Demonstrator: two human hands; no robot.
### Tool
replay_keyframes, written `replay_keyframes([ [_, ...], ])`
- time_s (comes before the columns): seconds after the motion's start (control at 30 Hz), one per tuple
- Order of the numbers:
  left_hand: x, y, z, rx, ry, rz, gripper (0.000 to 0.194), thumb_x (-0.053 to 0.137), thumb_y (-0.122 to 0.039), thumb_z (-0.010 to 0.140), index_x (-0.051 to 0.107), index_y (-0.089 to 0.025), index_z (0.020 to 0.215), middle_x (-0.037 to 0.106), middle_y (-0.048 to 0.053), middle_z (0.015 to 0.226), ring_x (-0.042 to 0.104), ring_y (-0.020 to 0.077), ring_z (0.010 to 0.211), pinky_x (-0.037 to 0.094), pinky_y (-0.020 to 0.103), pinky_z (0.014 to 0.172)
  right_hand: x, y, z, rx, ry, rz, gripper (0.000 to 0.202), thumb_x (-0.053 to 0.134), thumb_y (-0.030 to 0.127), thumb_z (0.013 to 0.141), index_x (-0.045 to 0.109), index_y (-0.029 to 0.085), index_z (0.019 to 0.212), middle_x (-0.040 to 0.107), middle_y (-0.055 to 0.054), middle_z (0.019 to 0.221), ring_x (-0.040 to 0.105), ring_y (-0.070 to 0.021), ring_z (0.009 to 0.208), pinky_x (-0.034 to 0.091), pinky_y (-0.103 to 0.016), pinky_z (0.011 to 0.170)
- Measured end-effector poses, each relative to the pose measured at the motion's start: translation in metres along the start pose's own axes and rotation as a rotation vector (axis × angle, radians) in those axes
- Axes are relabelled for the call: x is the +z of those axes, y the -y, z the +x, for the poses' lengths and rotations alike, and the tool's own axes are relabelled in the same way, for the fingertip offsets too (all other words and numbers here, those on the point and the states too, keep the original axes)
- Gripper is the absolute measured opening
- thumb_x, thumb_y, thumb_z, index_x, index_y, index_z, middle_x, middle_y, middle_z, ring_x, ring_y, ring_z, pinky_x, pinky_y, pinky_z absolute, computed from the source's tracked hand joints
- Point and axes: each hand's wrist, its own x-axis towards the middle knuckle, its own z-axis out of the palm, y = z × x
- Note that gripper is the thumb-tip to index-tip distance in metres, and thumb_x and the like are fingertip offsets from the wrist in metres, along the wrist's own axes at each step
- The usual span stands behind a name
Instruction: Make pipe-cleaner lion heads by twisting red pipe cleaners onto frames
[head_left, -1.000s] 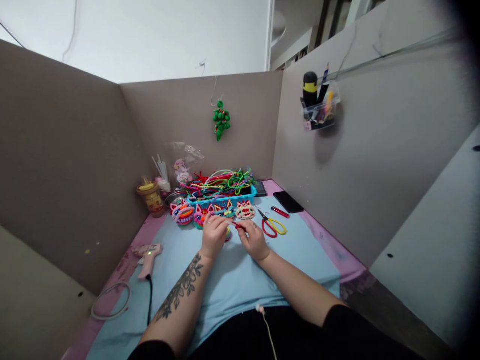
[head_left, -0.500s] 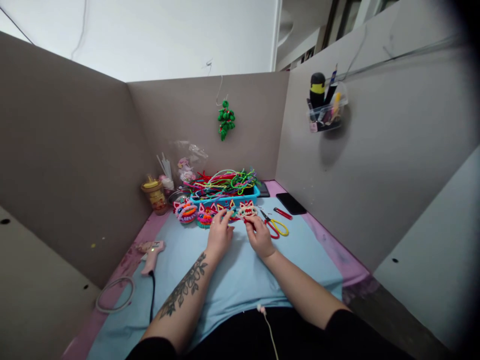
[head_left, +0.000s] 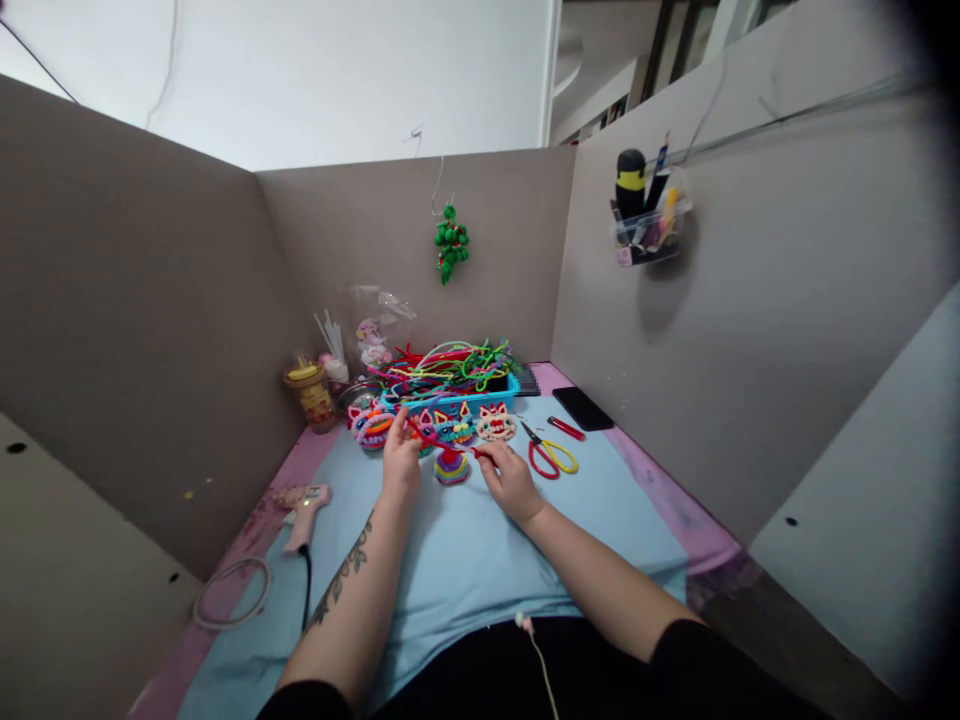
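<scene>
A red pipe cleaner (head_left: 429,438) runs between my two hands. My left hand (head_left: 402,460) pinches its left end, and my right hand (head_left: 510,480) has its fingers closed on the other end. Below the strand, between the hands, a small rainbow-striped piece with a red top (head_left: 451,468) rests on the blue cloth. Behind it stand several colourful pipe-cleaner animal heads: a pink and orange one (head_left: 372,426) at the left, a blue one (head_left: 456,428) in the middle and a cream one with red trim (head_left: 495,424) at the right.
Scissors (head_left: 549,454), a red tool (head_left: 566,428) and a phone (head_left: 583,408) lie at the right. A blue basket (head_left: 450,404) of pipe cleaners is behind. The pink glue gun (head_left: 304,516) and a cup (head_left: 312,396) are on the left. Grey panels (head_left: 420,220) enclose the table.
My left hand has moved left, drawing the red strand into view between the hands. My right hand has shifted slightly left and nearer. The rainbow-striped piece is now visible.
</scene>
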Motion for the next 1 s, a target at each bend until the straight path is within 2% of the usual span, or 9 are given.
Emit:
replay_keyframes([
  [0.07,-0.010,-0.003,0.009,0.065,-0.058,-0.036,0.051,0.052,-0.005,0.055,0.055,-0.021,0.103,0.057,0.007,0.113,0.056,0.0170,0.102,0.046,0.020,0.069,0.000,0.000,-0.001,0.006,-0.002,0.008,0.018,0.044,0.017,0.087,0.055,0.020,0.101,0.060,-0.007,0.087,0.057,-0.0193,0.083,0.049,-0.033,0.074],
  [0.13,-0.021,-0.004,0.017,0.095,-0.135,-0.032,0.043,0.052,-0.009,0.060,0.052,-0.020,0.102,0.060,0.007,0.105,0.060,0.0149,0.090,0.047,0.023,0.068,-0.001,0.000,-0.001,0.007,-0.002,0.024,0.019,0.044,0.017,0.086,0.055,0.020,0.102,0.060,-0.007,0.088,0.057,-0.0192,0.084,0.049,-0.034,0.074],
  [0.23,-0.033,-0.002,0.027,0.177,-0.241,0.219,0.030,0.049,-0.017,0.072,0.048,-0.019,0.102,0.063,0.005,0.091,0.063,0.0146,0.078,0.050,0.030,0.070,-0.004,0.001,-0.002,-0.024,0.010,0.068,0.020,0.045,0.016,0.086,0.054,0.020,0.102,0.060,-0.007,0.088,0.056,-0.0190,0.084,0.048,-0.034,0.075],
  [0.33,-0.040,0.002,0.030,0.403,-0.143,0.635,0.027,0.045,-0.016,0.078,0.049,-0.018,0.105,0.064,0.009,0.098,0.061,0.0188,0.096,0.044,0.038,0.089,-0.006,0.004,-0.002,-0.063,0.019,0.134,0.020,0.046,0.015,0.085,0.054,0.020,0.102,0.060,-0.006,0.086,0.056,-0.0182,0.082,0.048,-0.034,0.074],
  [0.4,-0.041,0.004,0.029,0.495,-0.053,0.876,0.031,0.043,-0.014,0.079,0.048,-0.018,0.110,0.063,0.011,0.106,0.056,0.0215,0.106,0.038,0.042,0.097,-0.008,0.006,-0.002,-0.080,0.018,0.180,0.019,0.047,0.015,0.085,0.055,0.021,0.101,0.060,-0.006,0.085,0.056,-0.0176,0.080,0.049,-0.033,0.072],
  [0.5,-0.039,0.007,0.028,0.493,0.028,1.126,0.040,0.043,-0.008,0.075,0.050,-0.017,0.114,0.061,0.012,0.113,0.049,0.0260,0.115,0.035,0.046,0.099,-0.009,0.009,-0.002,-0.086,0.003,0.227,0.018,0.047,0.015,0.084,0.055,0.021,0.100,0.060,-0.005,0.084,0.057,-0.0168,0.079,0.049,-0.032,0.071],
  [0.63,-0.036,0.009,0.025,0.424,0.101,1.285,0.058,0.045,0.001,0.064,0.051,-0.019,0.119,0.059,0.012,0.118,0.036,0.0295,0.127,0.031,0.048,0.102,-0.010,0.010,-0.002,-0.071,-0.002,0.225,0.018,0.047,0.015,0.084,0.055,0.021,0.099,0.060,-0.005,0.084,0.057,-0.0165,0.079,0.049,-0.032,0.072],
  [0.8,-0.033,0.009,0.025,0.381,0.106,1.413,0.066,0.046,0.003,0.062,0.050,-0.020,0.124,0.053,0.015,0.124,0.026,0.0318,0.133,0.024,0.053,0.103,-0.010,0.009,-0.002,-0.060,0.002,0.218,0.017,0.046,0.016,0.084,0.055,0.020,0.098,0.060,-0.005,0.084,0.057,-0.0166,0.079,0.049,-0.032,0.072],
  [1.0,-0.033,0.012,0.028,0.386,0.136,1.429,0.070,0.048,0.003,0.062,0.047,-0.020,0.128,0.051,0.017,0.126,0.022,0.0312,0.135,0.019,0.053,0.106,-0.009,0.008,-0.003,-0.056,0.022,0.224,0.018,0.047,0.014,0.084,0.055,0.019,0.099,0.059,-0.005,0.084,0.057,-0.0162,0.079,0.049,-0.032,0.072],
])
